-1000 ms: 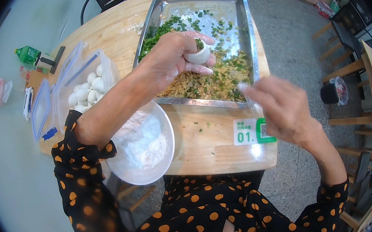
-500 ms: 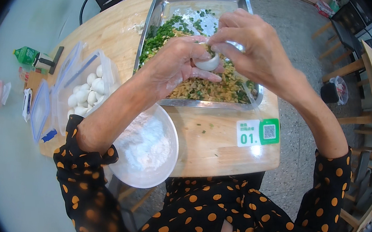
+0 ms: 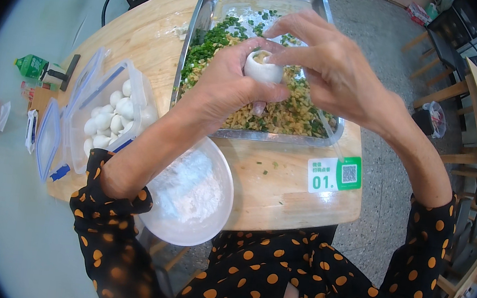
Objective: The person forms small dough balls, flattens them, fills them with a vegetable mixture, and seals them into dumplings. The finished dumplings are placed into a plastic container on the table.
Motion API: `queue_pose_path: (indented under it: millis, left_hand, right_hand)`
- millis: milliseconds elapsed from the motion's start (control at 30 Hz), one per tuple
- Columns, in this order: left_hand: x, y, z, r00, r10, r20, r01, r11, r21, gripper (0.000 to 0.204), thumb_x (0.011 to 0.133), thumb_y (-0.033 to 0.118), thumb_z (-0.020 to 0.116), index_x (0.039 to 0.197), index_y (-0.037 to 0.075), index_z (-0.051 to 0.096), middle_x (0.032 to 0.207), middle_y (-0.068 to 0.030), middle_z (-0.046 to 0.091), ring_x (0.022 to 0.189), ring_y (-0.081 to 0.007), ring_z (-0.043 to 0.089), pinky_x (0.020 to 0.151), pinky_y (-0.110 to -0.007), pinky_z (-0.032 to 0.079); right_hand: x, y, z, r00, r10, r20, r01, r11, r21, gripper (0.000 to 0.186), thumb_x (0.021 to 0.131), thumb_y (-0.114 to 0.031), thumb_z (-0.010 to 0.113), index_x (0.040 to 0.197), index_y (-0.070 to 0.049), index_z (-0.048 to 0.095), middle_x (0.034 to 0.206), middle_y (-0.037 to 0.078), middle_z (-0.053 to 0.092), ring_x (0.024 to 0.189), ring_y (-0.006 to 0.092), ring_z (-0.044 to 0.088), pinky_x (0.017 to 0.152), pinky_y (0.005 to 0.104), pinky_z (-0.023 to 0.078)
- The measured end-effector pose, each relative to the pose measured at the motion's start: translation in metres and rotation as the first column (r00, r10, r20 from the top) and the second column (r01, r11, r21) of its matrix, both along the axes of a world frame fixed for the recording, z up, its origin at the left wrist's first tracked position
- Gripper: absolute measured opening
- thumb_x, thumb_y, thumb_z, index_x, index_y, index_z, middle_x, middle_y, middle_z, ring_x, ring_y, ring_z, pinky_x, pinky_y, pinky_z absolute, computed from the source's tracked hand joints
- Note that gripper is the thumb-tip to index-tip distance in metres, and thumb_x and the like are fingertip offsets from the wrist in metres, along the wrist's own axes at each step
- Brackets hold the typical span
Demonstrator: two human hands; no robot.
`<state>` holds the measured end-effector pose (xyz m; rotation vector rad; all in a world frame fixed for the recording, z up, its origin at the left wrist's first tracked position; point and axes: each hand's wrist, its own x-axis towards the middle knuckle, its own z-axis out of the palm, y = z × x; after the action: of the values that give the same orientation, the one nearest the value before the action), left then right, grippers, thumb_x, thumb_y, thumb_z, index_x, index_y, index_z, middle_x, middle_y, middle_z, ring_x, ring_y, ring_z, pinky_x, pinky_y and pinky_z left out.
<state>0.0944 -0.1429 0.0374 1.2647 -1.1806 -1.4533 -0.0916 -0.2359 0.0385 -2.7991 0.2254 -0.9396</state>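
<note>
Left grip [image 3: 229,79] has turned, curled round the dough cup [image 3: 264,74], so filling [image 3: 260,56] shows; half-open right grip [image 3: 336,61] touches its rim.

Tray [image 3: 286,138] is sitting on tabletop [image 3: 279,208], filling [image 3: 306,114] lying inside; bowl [image 3: 223,205] is sitting before tray, container [image 3: 147,96] left, card [image 3: 334,175] right.

Top [image 3: 271,283]: black, scattered with round and oval orange dots
Sleeves [image 3: 426,259]: same dotted black, roughly elbow-length
Left cuff [image 3: 141,201]: loose, creased
Hands [image 3: 235,78]: bare, one fingertip [image 3: 259,109] whitish
</note>
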Motion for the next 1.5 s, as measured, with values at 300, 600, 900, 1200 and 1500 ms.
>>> queue_pose_path:
  millis: [300,600,900,1200,1500]
  left_hand:
    - [-0.009,0.001,0.004,0.975,0.092,0.202,-0.062,0.987,-0.15,0.059,0.072,0.004,0.083,0.125,0.005,0.058,0.094,-0.0027,0.066,0.076,-0.01,0.064,0.058,-0.025,0.05]
    - [-0.014,0.007,0.004,0.978,0.079,0.193,-0.052,0.989,-0.141,0.062,0.071,0.004,0.081,0.129,-0.002,0.058,0.098,-0.0063,0.067,0.077,-0.013,0.065,0.06,-0.026,0.053]
    - [-0.009,0.006,0.008,0.975,-0.105,0.194,0.124,0.988,-0.091,0.066,0.073,0.006,0.081,0.133,-0.001,0.053,0.095,-0.0051,0.067,0.075,-0.0114,0.063,0.058,-0.026,0.051]
    - [-0.006,0.008,0.008,0.972,-0.025,0.234,0.045,0.996,-0.083,0.046,0.074,0.008,0.085,0.115,0.004,0.064,0.089,-0.003,0.066,0.076,-0.0118,0.064,0.061,-0.025,0.051]
    - [-0.01,0.011,0.01,0.953,0.001,0.302,0.068,0.973,-0.22,0.032,0.074,0.007,0.082,0.104,0.005,0.072,0.091,-0.0033,0.07,0.077,-0.0106,0.065,0.067,-0.026,0.052]
  right_hand:
    - [-0.009,0.009,0.014,0.997,-0.038,0.06,0.042,0.997,-0.058,0.031,0.072,0.012,0.062,0.096,-0.002,0.076,0.109,0.014,0.069,0.106,0.0303,0.066,0.085,0.0398,0.055]
    - [-0.003,0.003,0.009,0.977,-0.132,0.169,0.134,0.991,-0.003,0.009,0.082,0.0,0.072,0.091,-0.002,0.071,0.098,0.011,0.067,0.093,0.0299,0.066,0.079,0.0403,0.053]
    - [0.004,-0.008,0.0,0.983,-0.038,0.178,0.083,0.964,-0.254,0.012,0.081,-0.012,0.075,0.09,-0.01,0.068,0.095,0.002,0.063,0.095,0.0197,0.062,0.079,0.0377,0.045]
    - [-0.018,-0.007,0.0,0.985,-0.163,0.051,0.167,0.982,-0.09,0.023,0.082,0.0,0.065,0.104,-0.006,0.07,0.085,0.007,0.069,0.084,0.0237,0.066,0.076,0.0388,0.045]
    - [-0.021,0.028,0.012,0.961,0.122,0.248,-0.134,0.991,0.03,0.053,0.082,0.005,0.055,0.133,-0.007,0.064,0.11,0.01,0.074,0.109,0.0218,0.067,0.102,0.0426,0.044]
